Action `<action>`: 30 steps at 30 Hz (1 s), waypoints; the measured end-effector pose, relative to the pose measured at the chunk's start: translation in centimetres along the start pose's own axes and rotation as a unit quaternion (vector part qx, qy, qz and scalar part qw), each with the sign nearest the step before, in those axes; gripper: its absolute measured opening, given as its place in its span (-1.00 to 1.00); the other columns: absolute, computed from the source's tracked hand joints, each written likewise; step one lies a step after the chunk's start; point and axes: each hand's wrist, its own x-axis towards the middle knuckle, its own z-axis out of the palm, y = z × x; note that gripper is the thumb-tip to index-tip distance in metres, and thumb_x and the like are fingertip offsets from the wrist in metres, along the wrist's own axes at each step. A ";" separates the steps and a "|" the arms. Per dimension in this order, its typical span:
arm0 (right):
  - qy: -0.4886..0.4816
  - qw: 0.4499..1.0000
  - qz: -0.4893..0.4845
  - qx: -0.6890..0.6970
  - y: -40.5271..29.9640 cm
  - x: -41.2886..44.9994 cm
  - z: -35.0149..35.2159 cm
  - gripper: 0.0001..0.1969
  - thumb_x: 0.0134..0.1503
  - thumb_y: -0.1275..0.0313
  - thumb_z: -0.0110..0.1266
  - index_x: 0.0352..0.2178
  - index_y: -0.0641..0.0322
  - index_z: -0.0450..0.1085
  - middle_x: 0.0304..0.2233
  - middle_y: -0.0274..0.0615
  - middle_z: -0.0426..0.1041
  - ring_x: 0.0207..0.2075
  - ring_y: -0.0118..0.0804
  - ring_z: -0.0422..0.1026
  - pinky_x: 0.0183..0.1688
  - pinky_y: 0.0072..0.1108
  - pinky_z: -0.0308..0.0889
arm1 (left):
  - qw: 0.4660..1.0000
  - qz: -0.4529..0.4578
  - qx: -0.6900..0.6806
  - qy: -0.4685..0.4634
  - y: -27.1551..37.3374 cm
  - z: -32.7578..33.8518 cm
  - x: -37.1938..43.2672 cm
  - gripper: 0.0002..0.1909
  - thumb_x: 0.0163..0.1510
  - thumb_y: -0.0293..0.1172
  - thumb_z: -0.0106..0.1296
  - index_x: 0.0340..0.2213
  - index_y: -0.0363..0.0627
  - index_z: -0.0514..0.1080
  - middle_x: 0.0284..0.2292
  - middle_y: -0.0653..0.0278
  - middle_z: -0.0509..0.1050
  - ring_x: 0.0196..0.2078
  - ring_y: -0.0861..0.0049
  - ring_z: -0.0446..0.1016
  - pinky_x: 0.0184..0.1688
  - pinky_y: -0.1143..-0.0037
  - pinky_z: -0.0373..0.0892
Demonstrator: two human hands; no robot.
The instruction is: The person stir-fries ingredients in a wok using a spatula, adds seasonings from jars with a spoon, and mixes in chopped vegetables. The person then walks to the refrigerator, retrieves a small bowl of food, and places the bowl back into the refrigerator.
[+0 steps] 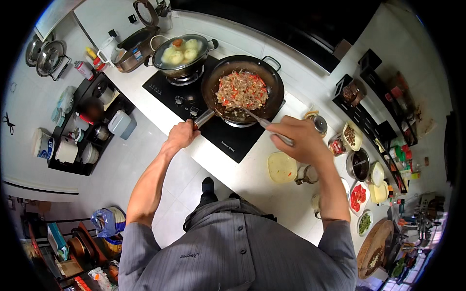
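My left hand [182,134] grips the handle [204,118] of a dark wok [214,78] on the right burner of a black gas hob [233,143]. In the wok lies a heap of chopped food [242,89], brownish with bits of red pepper. My right hand [300,140] is closed around the handle of a metal spatula or ladle [260,118]. The tool's head is at the near edge of the food, partly covered by it.
On the left burner stands a glass-lidded pot [178,54] with pale round pieces inside. A yellowish plastic container [282,167] sits right of the hob. Farther right are a metal bowl [358,164], a dish of sliced red peppers [358,198], chopped greens [364,223] and a round wooden chopping board [375,243].
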 end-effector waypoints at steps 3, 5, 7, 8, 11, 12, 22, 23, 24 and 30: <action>0.046 0.998 -0.010 -0.038 2.6 0.5 3.5 -0.83 0.08 0.39 0.23 -0.26 0.11 0.53 -0.50 -0.21 0.42 -0.51 -0.07 0.45 -0.42 -0.36 0.37 | 1.000 0.005 -0.007 -0.004 0.3 0.2 0.6 -0.61 0.13 -0.16 0.19 -0.22 -0.26 0.41 -0.35 -0.06 0.59 -0.24 -0.01 0.58 -0.16 0.16 0.48; 0.062 0.997 0.012 -0.044 2.0 0.8 3.7 -0.85 0.07 0.40 0.23 -0.28 0.10 0.53 -0.52 -0.20 0.41 -0.52 -0.09 0.46 -0.45 -0.35 0.36 | 1.000 0.007 0.002 0.010 0.3 0.5 0.4 -0.63 0.13 -0.17 0.19 -0.23 -0.26 0.41 -0.35 -0.05 0.59 -0.23 0.00 0.58 -0.16 0.16 0.48; 0.045 0.999 0.004 -0.027 -1.0 0.5 2.3 -0.85 0.07 0.41 0.23 -0.28 0.10 0.53 -0.52 -0.20 0.41 -0.53 -0.09 0.46 -0.46 -0.36 0.36 | 1.000 -0.008 -0.008 0.003 0.2 0.2 -0.6 -0.63 0.13 -0.17 0.19 -0.22 -0.26 0.41 -0.35 -0.05 0.59 -0.23 -0.01 0.58 -0.15 0.17 0.48; 0.037 0.999 -0.003 -0.021 -1.5 0.6 1.8 -0.84 0.07 0.41 0.23 -0.28 0.11 0.53 -0.53 -0.20 0.41 -0.53 -0.10 0.46 -0.47 -0.36 0.36 | 1.000 -0.013 -0.018 0.004 0.3 -0.1 -0.5 -0.62 0.13 -0.17 0.19 -0.22 -0.26 0.41 -0.35 -0.05 0.59 -0.22 -0.01 0.58 -0.15 0.17 0.48; 0.068 0.997 -0.020 -0.030 0.8 2.4 5.0 -0.82 0.05 0.42 0.24 -0.26 0.14 0.54 -0.51 -0.20 0.42 -0.53 -0.10 0.48 -0.46 -0.38 0.39 | 1.000 -0.008 -0.029 0.002 0.2 0.1 -0.1 -0.62 0.13 -0.17 0.19 -0.21 -0.26 0.42 -0.34 -0.05 0.59 -0.22 0.00 0.58 -0.14 0.17 0.48; 0.091 0.995 -0.015 -0.046 2.3 3.0 6.4 -0.81 0.05 0.42 0.25 -0.26 0.15 0.54 -0.51 -0.20 0.43 -0.52 -0.10 0.48 -0.45 -0.38 0.40 | 1.000 -0.003 -0.029 0.001 0.5 0.2 -0.1 -0.62 0.13 -0.17 0.19 -0.21 -0.26 0.42 -0.34 -0.05 0.59 -0.22 0.00 0.58 -0.14 0.17 0.48; 0.133 0.984 -0.058 -0.106 8.7 4.7 11.0 -0.74 0.04 0.51 0.24 -0.17 0.16 0.50 -0.42 -0.22 0.39 -0.40 -0.17 0.50 -0.36 -0.41 0.44 | 1.000 -0.009 -0.026 -0.001 0.5 -0.4 0.4 -0.61 0.12 -0.17 0.20 -0.20 -0.26 0.44 -0.33 -0.05 0.59 -0.21 0.02 0.58 -0.14 0.18 0.48; 0.125 0.981 -0.080 -0.127 9.4 4.5 11.5 -0.71 0.04 0.52 0.25 -0.16 0.17 0.50 -0.41 -0.22 0.38 -0.38 -0.18 0.50 -0.35 -0.42 0.44 | 1.000 -0.010 -0.023 -0.004 0.4 -0.4 0.4 -0.60 0.11 -0.17 0.20 -0.19 -0.26 0.44 -0.32 -0.05 0.60 -0.21 0.02 0.58 -0.14 0.18 0.48; 0.125 0.980 -0.085 -0.126 9.5 4.2 11.4 -0.71 0.04 0.52 0.25 -0.16 0.17 0.50 -0.41 -0.22 0.38 -0.38 -0.18 0.50 -0.35 -0.42 0.44 | 1.000 -0.014 -0.024 0.000 0.1 -0.7 0.4 -0.60 0.11 -0.17 0.20 -0.19 -0.26 0.44 -0.32 -0.05 0.60 -0.21 0.02 0.58 -0.14 0.18 0.48; 0.104 0.983 -0.079 -0.127 9.8 2.7 9.9 -0.65 0.00 0.56 0.24 -0.12 0.22 0.47 -0.40 -0.20 0.34 -0.39 -0.15 0.46 -0.33 -0.41 0.44 | 1.000 -0.022 0.002 -0.003 -0.6 -0.5 0.2 -0.58 0.11 -0.13 0.21 -0.17 -0.23 0.45 -0.31 -0.02 0.60 -0.20 0.03 0.58 -0.12 0.19 0.49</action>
